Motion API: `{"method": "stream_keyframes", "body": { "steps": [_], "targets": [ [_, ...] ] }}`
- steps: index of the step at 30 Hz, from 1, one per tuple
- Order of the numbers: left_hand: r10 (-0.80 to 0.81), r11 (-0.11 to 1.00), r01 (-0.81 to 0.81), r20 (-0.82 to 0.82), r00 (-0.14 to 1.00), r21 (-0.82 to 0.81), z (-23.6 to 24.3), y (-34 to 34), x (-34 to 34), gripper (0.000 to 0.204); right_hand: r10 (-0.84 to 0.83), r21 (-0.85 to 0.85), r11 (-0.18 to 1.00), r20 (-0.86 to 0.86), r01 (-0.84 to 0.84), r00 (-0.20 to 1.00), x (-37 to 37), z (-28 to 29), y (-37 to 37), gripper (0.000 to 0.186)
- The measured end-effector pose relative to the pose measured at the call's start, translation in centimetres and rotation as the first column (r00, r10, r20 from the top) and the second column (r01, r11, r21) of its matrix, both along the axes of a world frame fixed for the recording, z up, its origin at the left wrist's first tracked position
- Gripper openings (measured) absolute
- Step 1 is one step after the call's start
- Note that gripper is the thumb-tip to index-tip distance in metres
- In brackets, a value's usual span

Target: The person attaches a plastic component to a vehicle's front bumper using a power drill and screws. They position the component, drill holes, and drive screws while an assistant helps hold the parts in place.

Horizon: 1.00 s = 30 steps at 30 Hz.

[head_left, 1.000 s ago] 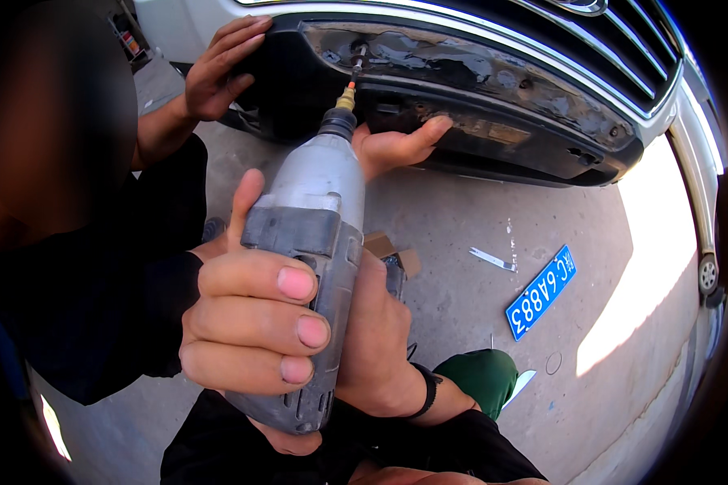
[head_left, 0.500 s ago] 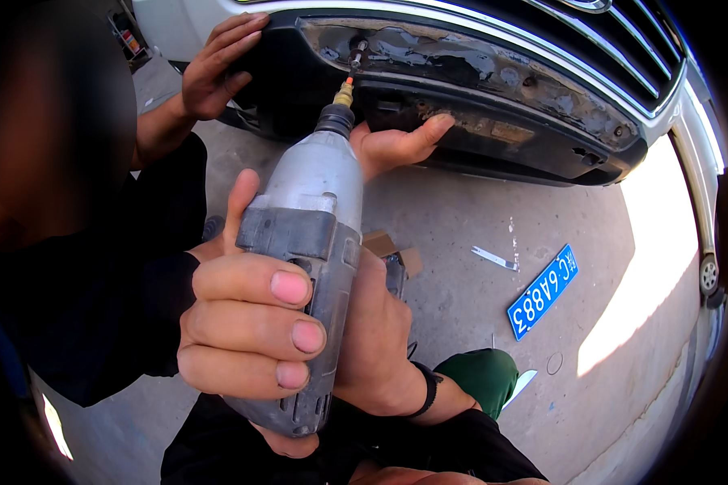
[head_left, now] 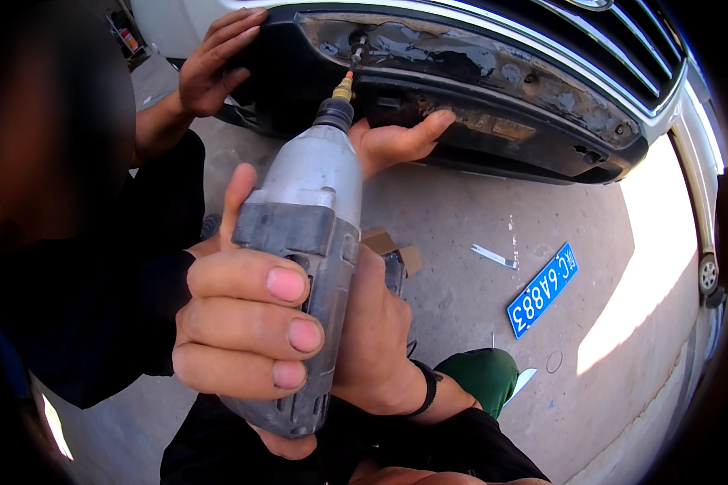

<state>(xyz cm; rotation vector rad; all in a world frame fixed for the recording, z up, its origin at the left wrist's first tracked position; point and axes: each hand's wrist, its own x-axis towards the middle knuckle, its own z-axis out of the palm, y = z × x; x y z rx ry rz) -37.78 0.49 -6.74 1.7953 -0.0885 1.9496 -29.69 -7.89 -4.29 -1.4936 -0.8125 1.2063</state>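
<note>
I hold a grey and black power driver (head_left: pixel 311 178), pointed away from me at a car's front bumper (head_left: pixel 291 77). My left hand (head_left: pixel 247 323) wraps over its body from the left, one finger raised off it. My right hand (head_left: pixel 372 339), with a black band at the wrist, is closed round its lower part; the right fingers are hidden behind the tool. A brass-coloured bit holder (head_left: pixel 344 87) with an orange ring carries a thin bit up to a fastener (head_left: pixel 359 44) in the dirty recessed panel. Whether the bit turns, I cannot tell.
A co-worker's hand (head_left: pixel 214 65) rests on the bumper's left end; their other hand (head_left: pixel 404 139) supports it below. On the concrete floor lie a blue number plate (head_left: pixel 542 291), a pale strip (head_left: pixel 493 257) and an open cardboard box (head_left: pixel 380 241).
The driver and my left hand have shifted very slightly left. The bit stays at the same fastener, and the co-worker's hands hold nearly the same places.
</note>
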Motion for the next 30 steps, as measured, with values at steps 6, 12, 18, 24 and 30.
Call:
{"method": "stream_keyframes", "body": {
  "steps": [6, 12, 18, 24, 30],
  "targets": [
    [-0.056, 0.998, 0.056, -0.1, 0.993, -0.002, 0.8, -0.1, -0.7, 0.035, -0.005, 0.006, 1.0, -0.01, 0.005, 1.0, 0.0, -0.2, 0.1, 0.055],
    [-0.041, 0.999, 0.038, -0.156, 0.987, -0.025, 0.0, -0.3, -1.0, 0.032, -0.041, 0.027, 0.999, -0.117, 0.044, 0.992, -0.1, -0.2, 0.0, 0.056],
    [-0.029, 1.0, 0.028, -0.198, 0.98, -0.01, 0.0, 0.4, -1.3, 0.03, -0.023, -0.017, 1.0, 0.051, 0.024, 0.998, 0.2, 0.3, 0.1, 0.058],
    [-0.026, 1.0, 0.026, -0.13, 0.991, -0.001, 0.6, 1.1, -0.2, 0.029, -0.02, -0.012, 1.0, -0.057, 0.019, 0.998, 0.4, 0.2, 1.1, 0.058],
    [-0.092, 0.995, 0.096, -0.2, 0.976, 0.011, 0.4, 1.8, -0.7, 0.023, -0.053, -0.013, 0.999, -0.184, 0.051, 0.982, 0.6, 0.0, 1.3, 0.058]
  ]
}}
